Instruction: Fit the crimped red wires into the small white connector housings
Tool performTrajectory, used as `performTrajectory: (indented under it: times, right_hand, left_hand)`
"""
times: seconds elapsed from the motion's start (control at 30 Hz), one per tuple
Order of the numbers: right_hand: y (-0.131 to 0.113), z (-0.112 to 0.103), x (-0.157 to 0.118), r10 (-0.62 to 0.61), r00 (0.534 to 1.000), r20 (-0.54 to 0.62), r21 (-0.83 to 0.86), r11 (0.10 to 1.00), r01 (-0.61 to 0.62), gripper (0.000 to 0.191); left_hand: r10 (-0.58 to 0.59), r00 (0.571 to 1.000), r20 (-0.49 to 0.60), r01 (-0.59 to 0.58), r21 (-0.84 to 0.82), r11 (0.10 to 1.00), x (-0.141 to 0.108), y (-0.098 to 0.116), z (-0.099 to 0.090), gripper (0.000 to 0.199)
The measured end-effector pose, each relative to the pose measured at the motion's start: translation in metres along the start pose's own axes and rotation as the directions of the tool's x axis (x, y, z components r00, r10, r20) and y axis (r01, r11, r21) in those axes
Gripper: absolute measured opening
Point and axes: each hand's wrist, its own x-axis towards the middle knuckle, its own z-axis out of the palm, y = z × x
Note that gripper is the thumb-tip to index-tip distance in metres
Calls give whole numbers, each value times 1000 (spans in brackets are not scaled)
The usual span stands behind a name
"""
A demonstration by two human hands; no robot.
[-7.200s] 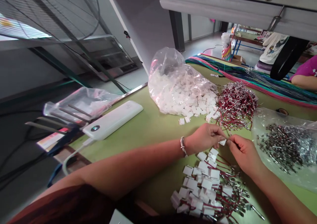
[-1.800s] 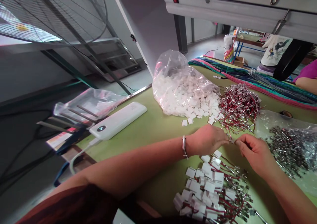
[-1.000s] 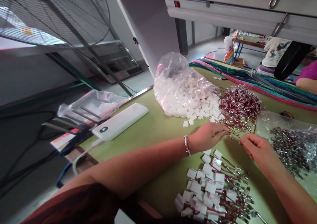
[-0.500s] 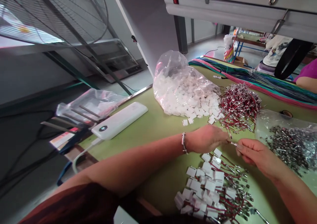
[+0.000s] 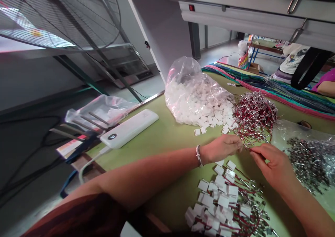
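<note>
My left hand (image 5: 223, 148), with a bracelet at its wrist, pinches a short wire lead with a silvery metal terminal (image 5: 246, 147). From the right, the thumb and forefinger of my right hand (image 5: 273, 162) close on the other end of this small piece; its details are hard to make out. Just behind the hands lies a heap of red wire leads with metal ends (image 5: 255, 115). In front of them, white plastic connector housings (image 5: 222, 198) with red wires and metal tips are gathered in a loose pile.
A clear bag of white housings (image 5: 196, 94) spills onto the green table (image 5: 159, 142). At right lies a bag of dark metal parts (image 5: 306, 163). Bundled coloured cables (image 5: 272, 85) run along the back. A white power bank (image 5: 129, 128) sits left, near a fan (image 5: 86, 17). Other people are beyond.
My right hand has turned slightly, its fingertips still at the small lead between the hands. The left hand keeps its pinch. The whole view has shifted slightly down and to the right.
</note>
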Motion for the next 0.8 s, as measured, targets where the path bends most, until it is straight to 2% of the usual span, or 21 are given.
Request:
performTrajectory:
  times: [0.07, 0.13, 0.27, 0.3, 0.37, 0.43, 0.5, 0.57, 0.67, 0.73, 0.8]
  right_hand:
    - [0, 2, -1, -54, 998, -25, -3, 999, 54, 20]
    - [0, 4, -2, -78, 996, -35, -9, 997, 78, 20]
    - [-2, 5, -2, -59, 998, -10, 36, 998, 59, 21]
    - [-2, 5, -1, -24, 1000, 4, 83, 996, 24, 21]
    - [-4, 4, 0, 114, 991, 75, 246, 961, -129, 25]
    - [-4, 3, 1, 266, 948, 176, 421, 850, -316, 32]
    - [-2, 2, 2, 309, 915, 258, 500, 768, -400, 35]
    - [1, -2, 3, 264, 915, 304, 500, 774, -389, 35]
    - [7, -8, 4, 226, 897, 379, 514, 755, -407, 35]
    - [11, -11, 5, 220, 881, 418, 549, 712, -438, 38]
    - [14, -12, 6, 180, 887, 425, 551, 726, -411, 39]
  left_hand:
    - [-37, 999, -6, 37, -94, 995, 0, -4, 2, 29]
    - [-13, 1000, -26, 10, -113, 994, 1, -8, 6, 28]
    - [91, 987, -132, -94, -17, 995, 2, -13, 13, 26]
    - [127, 977, -171, -118, 59, 991, 1, -13, 14, 26]
    - [211, 953, -219, -143, 289, 947, -1, -12, 14, 25]
    - [254, 949, -188, -129, 503, 855, -4, -9, 14, 22]
    - [245, 960, -138, -119, 591, 798, -6, -8, 13, 22]
    - [239, 963, -123, -129, 567, 813, -6, -7, 11, 23]
    - [268, 960, -83, -206, 437, 876, -6, -3, 8, 22]
    - [277, 960, 41, -276, 308, 910, -6, 0, 5, 19]
    - [271, 943, 193, -306, 187, 933, -6, 2, 3, 17]
